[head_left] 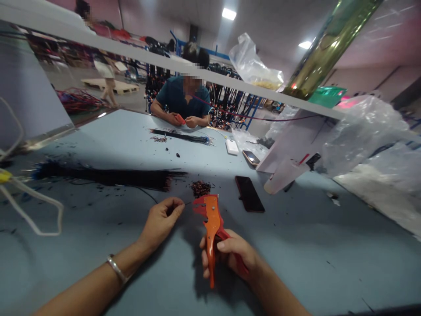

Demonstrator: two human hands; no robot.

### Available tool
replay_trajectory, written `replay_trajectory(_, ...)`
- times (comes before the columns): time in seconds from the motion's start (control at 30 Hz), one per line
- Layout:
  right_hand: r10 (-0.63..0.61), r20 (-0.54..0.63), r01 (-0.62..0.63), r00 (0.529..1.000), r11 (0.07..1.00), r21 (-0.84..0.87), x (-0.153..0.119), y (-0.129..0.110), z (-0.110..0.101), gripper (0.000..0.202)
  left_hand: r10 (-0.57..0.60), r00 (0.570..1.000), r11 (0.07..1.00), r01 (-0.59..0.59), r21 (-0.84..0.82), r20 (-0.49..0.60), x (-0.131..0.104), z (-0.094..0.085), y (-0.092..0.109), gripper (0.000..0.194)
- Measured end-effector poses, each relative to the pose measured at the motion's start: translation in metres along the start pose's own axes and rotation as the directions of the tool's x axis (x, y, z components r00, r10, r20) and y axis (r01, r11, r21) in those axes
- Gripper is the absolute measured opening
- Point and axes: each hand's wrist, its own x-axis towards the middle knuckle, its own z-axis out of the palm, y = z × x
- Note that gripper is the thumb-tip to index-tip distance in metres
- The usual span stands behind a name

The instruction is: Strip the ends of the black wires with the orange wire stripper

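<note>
An orange and red wire stripper (213, 219) is gripped in my right hand (241, 253), its jaws facing left. My left hand (163, 220) pinches a thin black wire (148, 193) close to its end. The wire's tip pokes out from my fingertips toward the stripper's jaws; whether it touches them I cannot tell. Behind my left hand lies a long bundle of black wires (118, 176), with bare ends at the right. A small heap of cut insulation bits (200, 188) sits just beyond the stripper's head.
A dark phone (250, 194) lies right of the stripper. Farther back are another phone (251, 157), a white box (232, 147) and a second wire bundle (184, 136). A co-worker (184, 98) sits opposite, holding a red tool. Plastic bags (365, 131) crowd the right side.
</note>
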Motion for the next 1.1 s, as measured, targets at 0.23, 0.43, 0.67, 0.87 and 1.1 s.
replay_trajectory(0.23,-0.009,-0.058,0.01,0.998,1.0,0.016,0.002,0.0,-0.002,0.035,0.125,0.986,0.992,-0.12,-0.05,0.112,-0.004,0.003,0.006,0.022)
replay_trajectory(0.43,-0.022,-0.091,0.019,0.996,0.999,-0.033,-0.001,-0.004,-0.004,0.035,0.095,0.993,0.995,-0.095,-0.006,0.07,-0.003,0.001,0.003,0.021)
replay_trajectory(0.67,-0.258,-0.237,-0.059,0.937,0.551,-0.832,-0.018,-0.036,0.0,0.034,-0.041,0.99,0.998,0.034,-0.055,-0.132,0.003,-0.002,0.0,0.022)
replay_trajectory(0.87,-0.455,0.01,-0.102,0.89,-0.22,-0.97,-0.012,-0.029,-0.002,0.056,-0.062,0.986,0.99,0.04,-0.136,-0.155,0.005,-0.003,-0.005,0.022)
replay_trajectory(1.1,-0.423,0.081,-0.083,0.903,-0.355,-0.931,-0.003,-0.017,-0.001,0.066,0.007,0.999,0.995,-0.011,-0.099,-0.041,0.001,-0.002,0.001,0.019)
